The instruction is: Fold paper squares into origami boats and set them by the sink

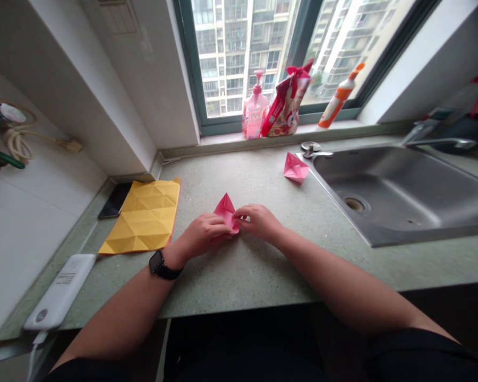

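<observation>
Ok so here's the setup: a small pink folded paper piece (pixel 225 211) is pinched right between both hands, just above the front of the tabletop (pixel 255 276), roughly in line with the middle of my view. The left hand (pixel 201 235), with a black smartwatch (pixel 156 262) on the wrist, comes in from one side and the right hand (pixel 258 222) from the other. The fingers (pixel 239 216) on both hands are together and clamped on the paper, though the exact grip is hidden behind the knuckles.

The piece's long axis runs roughly front to back, with a pointed tip aimed toward the window and a lower corner poking out near the right hand. Both hands touch it, and honestly I can't tell which one is closer.

Just off to the far side sits a second pink folded piece (pixel 296 167) near the stainless steel sink (pixel 398 191). On the other side there's a creased yellow paper sheet (pixel 143 217) beside a phone (pixel 115 200), and a white power bank (pixel 59 292) lies near the tabletop's edge
</observation>
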The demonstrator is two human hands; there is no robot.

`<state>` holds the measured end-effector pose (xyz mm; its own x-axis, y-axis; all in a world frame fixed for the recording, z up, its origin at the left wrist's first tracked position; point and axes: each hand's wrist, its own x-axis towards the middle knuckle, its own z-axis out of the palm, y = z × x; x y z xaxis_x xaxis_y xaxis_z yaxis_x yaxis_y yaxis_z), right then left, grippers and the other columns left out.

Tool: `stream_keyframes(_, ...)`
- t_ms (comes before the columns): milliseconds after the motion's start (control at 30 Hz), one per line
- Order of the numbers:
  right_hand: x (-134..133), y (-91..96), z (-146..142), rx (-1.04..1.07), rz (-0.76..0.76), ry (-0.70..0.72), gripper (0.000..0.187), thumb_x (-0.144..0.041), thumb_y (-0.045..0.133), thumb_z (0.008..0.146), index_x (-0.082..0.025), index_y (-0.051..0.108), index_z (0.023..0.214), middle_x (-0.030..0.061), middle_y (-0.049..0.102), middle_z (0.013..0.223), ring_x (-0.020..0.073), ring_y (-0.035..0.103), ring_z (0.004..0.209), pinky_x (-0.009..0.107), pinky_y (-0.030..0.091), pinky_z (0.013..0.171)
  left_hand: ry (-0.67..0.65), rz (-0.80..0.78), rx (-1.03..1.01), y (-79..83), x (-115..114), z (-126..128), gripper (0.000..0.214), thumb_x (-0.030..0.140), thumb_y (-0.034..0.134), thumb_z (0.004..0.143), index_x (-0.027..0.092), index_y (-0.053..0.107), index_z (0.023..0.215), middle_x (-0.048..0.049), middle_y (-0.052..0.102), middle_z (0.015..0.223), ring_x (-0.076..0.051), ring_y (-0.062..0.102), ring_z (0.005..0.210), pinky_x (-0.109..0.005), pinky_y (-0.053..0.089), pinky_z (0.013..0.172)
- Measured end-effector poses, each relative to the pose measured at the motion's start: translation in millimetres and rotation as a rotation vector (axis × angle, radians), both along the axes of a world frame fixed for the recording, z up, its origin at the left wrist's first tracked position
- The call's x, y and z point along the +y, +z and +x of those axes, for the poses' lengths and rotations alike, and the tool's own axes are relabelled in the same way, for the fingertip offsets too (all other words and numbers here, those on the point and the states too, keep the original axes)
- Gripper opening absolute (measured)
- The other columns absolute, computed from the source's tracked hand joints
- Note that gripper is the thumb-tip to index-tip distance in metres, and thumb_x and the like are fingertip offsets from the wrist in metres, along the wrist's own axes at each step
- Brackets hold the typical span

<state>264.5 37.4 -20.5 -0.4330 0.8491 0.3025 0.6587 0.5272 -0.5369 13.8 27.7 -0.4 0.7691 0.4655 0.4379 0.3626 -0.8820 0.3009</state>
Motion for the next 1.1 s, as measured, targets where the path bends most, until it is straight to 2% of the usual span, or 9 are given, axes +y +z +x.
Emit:
stream_keyframes(133,0.8,1.3,-1.8,0.010,-0.015,-0.017,0.018,-0.013,0.078,0.090,-0.027,0.087,0.096,0.0018,0.086,0.096,0.0203,0.077,0.087,0.033,0.055,0.085,0.011,-0.002,0.005,4.1,1.0,-2.9,0.024,0.038,0.062,0.113,0.025,0.081,0.105,-0.0043,0.080,0.096,-0.018,0.072,0.086,-0.033,0.054,0.084)
stream_keyframes(267,0.3,3.8,-2.1,0.049,-0.002,-0.022,0.015,-0.017,0.077,0.092,-0.027,0.087,0.097,0.0024,0.086,0.096,0.0190,0.077,0.085,0.032,0.056,0.084,0.093,0.035,0.007,11.4,2.2,-10.3,0.026,0.045,0.069,0.108,0.023,0.081,0.114,-0.0080,0.083,0.110,-0.025,0.073,0.104,-0.043,0.052,0.101)
stream_keyframes(367,0.2,4.1,-0.7,0.067,0.003,-0.027,0.014,-0.016,0.078,0.092,-0.027,0.087,0.097,0.0027,0.086,0.096,0.0184,0.076,0.085,0.031,0.055,0.083,0.154,0.035,0.074,12.9,4.6,-13.6,0.029,0.049,0.073,0.104,0.024,0.082,0.116,-0.0087,0.083,0.117,-0.028,0.072,0.110,-0.047,0.049,0.106)
stream_keyframes(533,2.3,0.7,1.1,0.018,-0.017,-0.068,0.015,-0.014,0.079,0.091,-0.026,0.086,0.095,0.0017,0.085,0.094,0.0179,0.075,0.082,0.029,0.053,0.079,0.160,-0.039,0.140,6.2,11.1,-13.2,0.027,0.046,0.068,0.106,0.024,0.084,0.104,-0.0069,0.085,0.108,-0.027,0.074,0.106,-0.044,0.051,0.100)
stream_keyframes(700,3.6,3.6,0.1,0.059,-0.002,-0.097,0.012,-0.016,0.080,0.092,-0.025,0.085,0.096,0.0021,0.085,0.096,0.0178,0.076,0.084,0.029,0.054,0.080,0.180,-0.032,0.038,10.2,9.8,-15.8,0.036,0.050,0.059,0.109,0.024,0.083,0.112,-0.0092,0.083,0.119,-0.028,0.074,0.112,-0.047,0.052,0.106)
stream_keyframes(867,3.8,25.6,10.7,0.099,0.073,-0.174,0.006,-0.022,0.080,0.094,-0.025,0.085,0.094,0.0031,0.085,0.095,0.0192,0.076,0.082,0.031,0.054,0.079,0.276,-0.007,-0.232,27.3,4.8,-15.2,0.043,0.050,0.048,0.114,0.022,0.080,0.115,-0.0116,0.079,0.122,-0.027,0.072,0.119,-0.047,0.055,0.108)
stream_keyframes(1000,8.1,57.1,35.9,0.073,0.146,-0.269,0.006,-0.026,0.078,0.094,-0.025,0.084,0.093,0.0032,0.085,0.094,0.0208,0.075,0.081,0.033,0.054,0.077,0.248,0.015,-0.263,43.1,12.1,-4.2,0.035,0.043,0.052,0.113,0.021,0.079,0.110,-0.0104,0.079,0.114,-0.026,0.074,0.113,-0.044,0.058,0.104)
stream_keyframes(1100,14.5,85.8,63.6,0.071,0.168,-0.353,0.006,-0.024,0.079,0.092,-0.025,0.085,0.093,0.0033,0.084,0.091,0.0215,0.075,0.081,0.034,0.054,0.075,0.234,0.056,-0.260,51.6,22.8,14.1,0.027,0.036,0.057,0.111,0.021,0.079,0.109,-0.0092,0.079,0.111,-0.026,0.074,0.110,-0.043,0.058,0.102)
